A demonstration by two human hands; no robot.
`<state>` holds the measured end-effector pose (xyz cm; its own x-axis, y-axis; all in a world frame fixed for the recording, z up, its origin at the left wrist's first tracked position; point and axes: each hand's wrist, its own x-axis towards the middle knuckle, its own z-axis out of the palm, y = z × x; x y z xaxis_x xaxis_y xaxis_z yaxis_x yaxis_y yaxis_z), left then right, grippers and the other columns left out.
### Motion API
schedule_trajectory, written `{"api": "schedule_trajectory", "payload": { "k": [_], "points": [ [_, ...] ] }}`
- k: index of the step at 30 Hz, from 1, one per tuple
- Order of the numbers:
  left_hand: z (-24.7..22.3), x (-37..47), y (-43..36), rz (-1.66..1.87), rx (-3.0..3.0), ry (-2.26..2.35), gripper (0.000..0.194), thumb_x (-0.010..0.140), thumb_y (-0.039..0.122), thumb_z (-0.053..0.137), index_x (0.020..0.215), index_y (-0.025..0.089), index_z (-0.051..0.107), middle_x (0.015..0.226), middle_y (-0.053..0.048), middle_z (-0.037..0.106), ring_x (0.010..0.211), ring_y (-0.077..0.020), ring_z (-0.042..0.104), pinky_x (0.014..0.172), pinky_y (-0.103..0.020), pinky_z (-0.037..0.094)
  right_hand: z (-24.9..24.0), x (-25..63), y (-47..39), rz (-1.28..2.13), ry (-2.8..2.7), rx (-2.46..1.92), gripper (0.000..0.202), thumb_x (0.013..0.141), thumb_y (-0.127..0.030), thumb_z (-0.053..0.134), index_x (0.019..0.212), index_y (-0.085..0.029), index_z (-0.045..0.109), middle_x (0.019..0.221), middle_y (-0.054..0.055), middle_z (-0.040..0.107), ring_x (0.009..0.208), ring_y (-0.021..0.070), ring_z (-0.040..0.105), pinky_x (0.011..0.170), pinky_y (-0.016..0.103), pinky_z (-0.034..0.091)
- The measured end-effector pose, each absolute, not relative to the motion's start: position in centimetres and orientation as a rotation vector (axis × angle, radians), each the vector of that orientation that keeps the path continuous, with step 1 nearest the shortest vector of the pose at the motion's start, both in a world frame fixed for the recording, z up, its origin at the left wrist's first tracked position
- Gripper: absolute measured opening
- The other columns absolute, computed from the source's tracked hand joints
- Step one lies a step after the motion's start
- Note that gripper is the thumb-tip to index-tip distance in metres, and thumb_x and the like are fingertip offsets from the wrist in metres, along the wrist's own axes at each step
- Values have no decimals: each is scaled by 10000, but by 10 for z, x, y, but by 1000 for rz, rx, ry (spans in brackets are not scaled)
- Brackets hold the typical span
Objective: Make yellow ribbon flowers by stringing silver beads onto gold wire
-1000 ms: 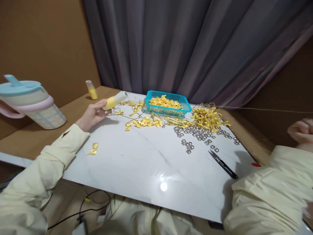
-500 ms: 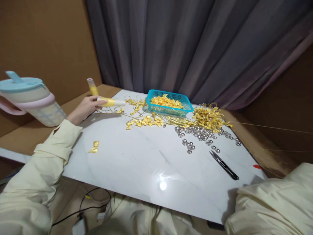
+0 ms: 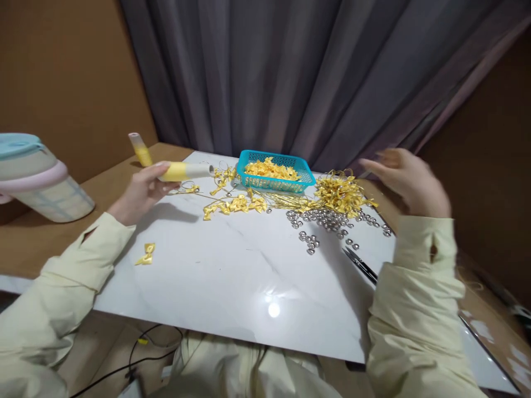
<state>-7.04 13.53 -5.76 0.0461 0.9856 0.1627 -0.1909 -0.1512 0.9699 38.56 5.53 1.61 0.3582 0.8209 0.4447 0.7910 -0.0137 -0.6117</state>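
My left hand (image 3: pixel 145 190) grips a spool (image 3: pixel 178 171), a hollow white tube with a yellow band that looks like wound thread, held above the table's left side. Just behind it a similar yellow-and-white spool (image 3: pixel 141 150) leans at a tilt. Over the right side my right hand (image 3: pixel 415 182) is raised and blurred, its thumb and fingers apart with nothing visible in them. Left of that hand lies a heap of yellow bows with gold cords (image 3: pixel 342 193). Small silver rings or beads (image 3: pixel 327 218) are scattered before the heap. Black thread snips (image 3: pixel 360 265) lie partly behind my right sleeve.
A blue basket (image 3: pixel 309 179) of yellow bows stands at the back. More yellow bows (image 3: pixel 238 204) lie in a row before it, and a single bow (image 3: pixel 146 254) lies at front left. A tumbler (image 3: pixel 45 188) stands at far left. A grey curtain (image 3: pixel 265 72) hangs behind.
My right hand has come into view and risen over the right side. My left hand has lifted the spool slightly and turned its hollow end into view. The whole view has shifted a little.
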Motion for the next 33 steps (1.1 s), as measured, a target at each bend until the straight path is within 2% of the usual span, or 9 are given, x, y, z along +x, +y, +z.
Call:
{"api": "schedule_trajectory", "payload": {
  "k": [6, 8, 9, 11, 14, 16, 20, 27, 33],
  "points": [
    [-60, -48, 115, 1198, 1383, 812, 181, 800, 341, 558, 838, 181, 634, 848, -57, 591, 709, -160, 519, 646, -282, 470, -63, 206, 92, 1108, -1846, -1150, 675, 651, -275, 775, 1232, -213, 437, 1252, 115, 523, 1112, 204, 522, 944, 346, 433],
    [-61, -42, 110, 1129, 1414, 831, 203, 783, 362, 572, 824, 175, 642, 838, -69, 598, 701, -172, 531, 650, -299, 476, -89, 178, 94, 1240, -1860, -1091, 611, 682, -264, 747, 1211, -219, 445, 1135, 91, 584, 949, 177, 583, 827, 319, 480],
    [-61, -40, 109, 1096, 1405, 834, 207, 771, 360, 585, 810, 166, 644, 820, -72, 598, 689, -172, 532, 651, -302, 478, -98, 173, 94, 1281, -1895, -1056, 440, 761, -289, 673, 1149, -204, 483, 1016, 72, 623, 791, 144, 594, 722, 291, 489],
    [-63, -36, 107, 1061, 1334, 815, 205, 756, 337, 604, 808, 144, 650, 806, -75, 601, 683, -164, 534, 666, -300, 479, -104, 175, 92, 1291, -1965, -1046, 197, 885, -332, 494, 983, -170, 547, 718, 13, 610, 512, 89, 481, 528, 239, 419],
    [-66, -33, 109, 1090, 1132, 760, 208, 754, 271, 594, 888, 121, 647, 869, -89, 613, 730, -166, 553, 683, -292, 481, -92, 195, 93, 1197, -2001, -1085, 326, 941, -367, 354, 833, -143, 565, 478, -63, 403, 403, 67, 309, 447, 212, 285],
    [-68, -33, 111, 1095, 988, 720, 227, 754, 224, 568, 941, 110, 627, 878, -97, 610, 732, -164, 556, 671, -288, 483, -79, 209, 95, 1095, -2000, -1113, 339, 930, -383, 382, 786, -135, 562, 461, -75, 343, 420, 66, 302, 470, 212, 260],
    [-73, -35, 110, 944, 860, 670, 234, 741, 194, 532, 946, 99, 592, 833, -102, 602, 627, -146, 525, 658, -328, 493, -65, 228, 103, 868, -2009, -1188, 228, 839, -316, 561, 693, -152, 498, 479, -64, 410, 475, 72, 360, 529, 226, 255],
    [-79, -38, 106, 621, 1063, 535, 386, 606, 308, 557, 922, 100, 635, 743, -100, 641, 538, -164, 528, 682, -385, 483, -71, 250, 117, 728, -2058, -1348, 175, 838, -236, 531, 883, -200, 366, 469, -88, 464, 461, 105, 412, 534, 234, 305],
    [-75, -39, 105, 383, 1307, 621, 450, 497, 261, 561, 911, 140, 689, 712, -96, 657, 581, -213, 595, 470, -248, 417, -70, 276, 127, 604, -2025, -1479, 116, 832, -214, 528, 823, -187, 416, 476, -68, 494, 467, 97, 415, 537, 227, 308]
  ]
}}
